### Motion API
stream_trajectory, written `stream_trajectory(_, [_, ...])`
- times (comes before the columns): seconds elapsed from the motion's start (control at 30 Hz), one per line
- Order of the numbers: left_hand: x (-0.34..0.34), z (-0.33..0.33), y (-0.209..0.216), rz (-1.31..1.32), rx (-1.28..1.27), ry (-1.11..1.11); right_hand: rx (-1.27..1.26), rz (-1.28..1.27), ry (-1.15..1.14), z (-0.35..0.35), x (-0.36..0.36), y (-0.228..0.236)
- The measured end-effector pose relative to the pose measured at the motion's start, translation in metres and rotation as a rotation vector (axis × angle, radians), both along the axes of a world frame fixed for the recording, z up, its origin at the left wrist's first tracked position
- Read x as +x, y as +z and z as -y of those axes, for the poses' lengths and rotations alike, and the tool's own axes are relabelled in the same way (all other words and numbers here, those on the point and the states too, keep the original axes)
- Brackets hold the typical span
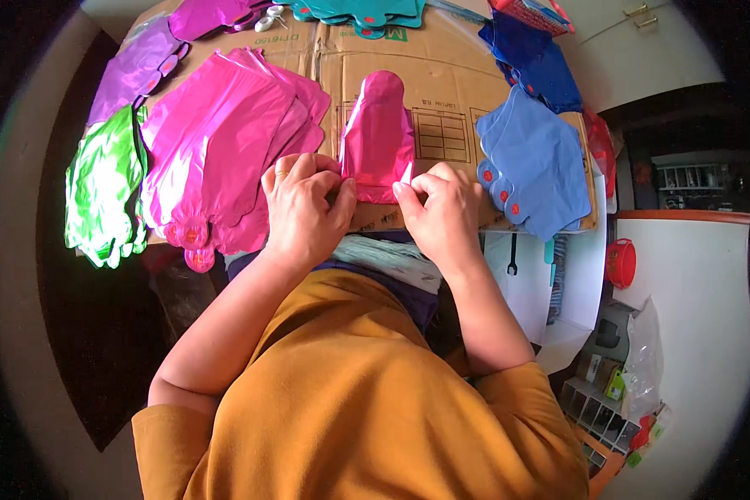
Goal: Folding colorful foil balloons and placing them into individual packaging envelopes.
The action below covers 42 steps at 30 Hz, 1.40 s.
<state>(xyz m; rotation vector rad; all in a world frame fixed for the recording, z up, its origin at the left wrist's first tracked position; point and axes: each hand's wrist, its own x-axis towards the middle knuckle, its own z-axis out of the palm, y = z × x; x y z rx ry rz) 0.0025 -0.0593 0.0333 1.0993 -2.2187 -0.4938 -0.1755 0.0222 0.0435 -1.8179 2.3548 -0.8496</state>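
Foil piece (380, 125): shiny pink, lying near the middle of the cardboard sheet's near side, between the two hands; narrow and rounded at the far end, wider toward the near edge, with creases across its surface.
Left hand (302, 204): thumb and forefinger clamped on the near left corner of the foil piece, the other fingers curled in; a ring (282, 173) sits on one finger.
Right hand (443, 208): thumb and forefinger pinched together on the near right corner, the other fingers bent behind them.
Cardboard sheet (446, 71): brown, printed, spread flat beneath the foil, a seam running away from the person just left of the foil piece.
Pink stack (217, 133): large, fanned out just beyond the left hand and to its left, with round tabs at its near end.
Left edge: a bright green pile (104, 187) nearest, a light purple pile (129, 79) beyond it.
Far edge: a magenta pile (212, 17) on the left, a teal pile (358, 10) in the middle.
Right edge: a light blue pile (542, 158) near the right hand, a dark blue pile (546, 75) beyond it.
Shirt (375, 375): mustard, short-sleeved.
Basket (621, 264): red, well apart from the hands, to the right.
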Motion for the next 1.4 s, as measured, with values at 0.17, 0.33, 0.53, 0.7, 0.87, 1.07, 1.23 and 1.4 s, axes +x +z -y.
stream_trajectory(0.17, [-0.004,-0.004,0.001,0.058,-0.019,0.028,-0.005,-0.143,-0.066,0.003,0.008,-0.004])
stream_trajectory(0.33, [-0.006,-0.006,-0.001,-0.003,-0.056,0.042,-0.021,-0.202,-0.092,0.003,0.014,-0.006])
stream_trajectory(0.53, [-0.016,-0.002,0.009,-0.205,-0.392,-0.514,0.024,-0.126,-0.037,0.004,0.011,0.002])
stream_trajectory(0.7, [-0.027,0.004,-0.008,-0.138,-0.118,-0.583,0.029,-0.131,-0.038,0.003,0.008,-0.002])
stream_trajectory(0.87, [-0.027,-0.004,-0.021,0.039,-0.271,-0.372,-0.029,-0.196,-0.059,0.003,0.008,-0.006])
stream_trajectory(1.07, [-0.024,-0.006,-0.019,0.093,-0.241,-0.330,0.025,-0.177,-0.055,0.005,0.010,0.000])
stream_trajectory(1.23, [-0.025,-0.008,-0.018,0.113,-0.242,-0.328,0.056,-0.223,-0.054,0.003,0.012,-0.002])
stream_trajectory(1.4, [-0.025,-0.008,-0.020,0.138,-0.224,-0.334,0.020,-0.246,0.010,0.003,0.001,0.015])
